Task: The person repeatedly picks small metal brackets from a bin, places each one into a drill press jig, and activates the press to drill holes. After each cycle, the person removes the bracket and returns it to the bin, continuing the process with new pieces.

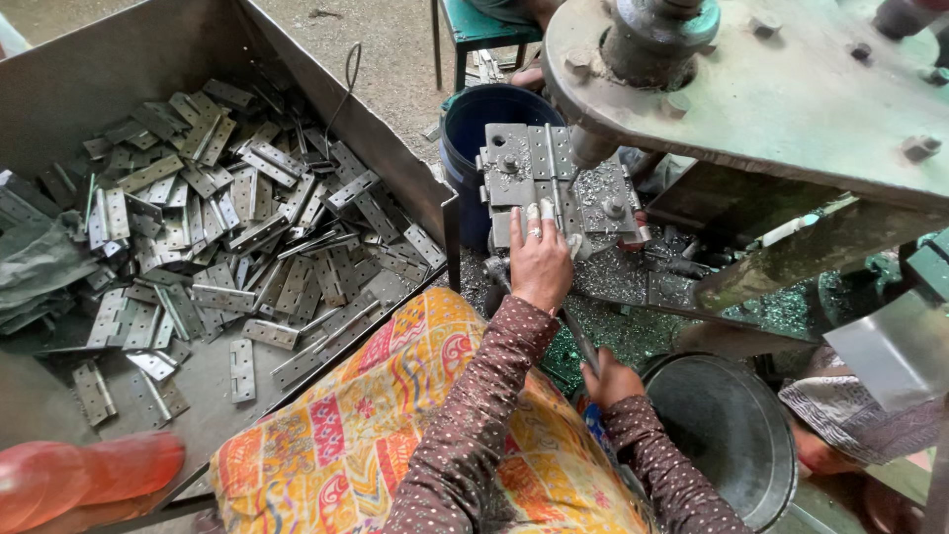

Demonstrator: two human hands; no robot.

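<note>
Overhead, the green press arm [791, 99] hangs above the fixture block [554, 188]; a grey hinge [542, 153] lies on it, long axis running near to far. Left hand [540, 259] presses flat there, fingertips taped. Right hand [610, 381], nearer, fists a lever [578, 341]. Left, the metal bin [148, 59] holds loose hinges [227, 247]; the blue bucket's [474, 119] contents are hidden.

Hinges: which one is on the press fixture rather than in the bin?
The hinge lying open on the fixture, just beyond the left hand fingertips. The other hinges lie heaped in the metal bin.
</note>
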